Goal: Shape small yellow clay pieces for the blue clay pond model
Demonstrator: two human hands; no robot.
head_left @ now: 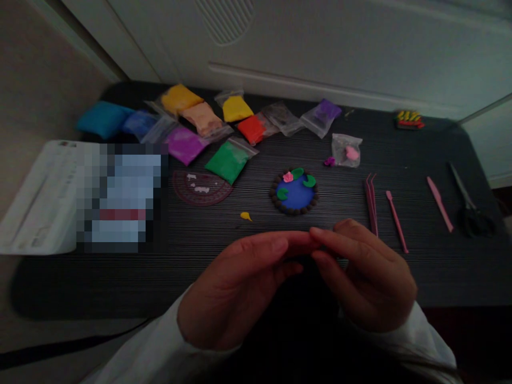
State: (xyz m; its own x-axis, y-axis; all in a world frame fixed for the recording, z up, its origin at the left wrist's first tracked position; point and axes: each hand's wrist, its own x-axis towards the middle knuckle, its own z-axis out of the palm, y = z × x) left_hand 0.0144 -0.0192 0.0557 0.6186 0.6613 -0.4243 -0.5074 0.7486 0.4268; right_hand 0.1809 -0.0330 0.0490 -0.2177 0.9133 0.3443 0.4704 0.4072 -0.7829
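My left hand (244, 288) is held palm inward, with its fingers stretched out. Its fingertips meet my right hand (368, 272), whose index finger and thumb close around them in a pinch. Any small piece between the fingertips is hidden. Just beyond the hands lies a round clay pond (298, 198), blue inside a rim of dark brown balls. Green lily pads (309, 182) and a pink flower (288, 177) sit on it. A small yellow clay piece (245, 216) rests left of the pond, in front of my left hand.
Clay bags, including a green one (228, 160), line the back. A translucent protractor (202, 194) bears white bits. At left are a white booklet (44, 197) and a blurred-out screen (128, 197). Tweezers (371, 205), pink tools (397, 221) and scissors (468, 205) lie right.
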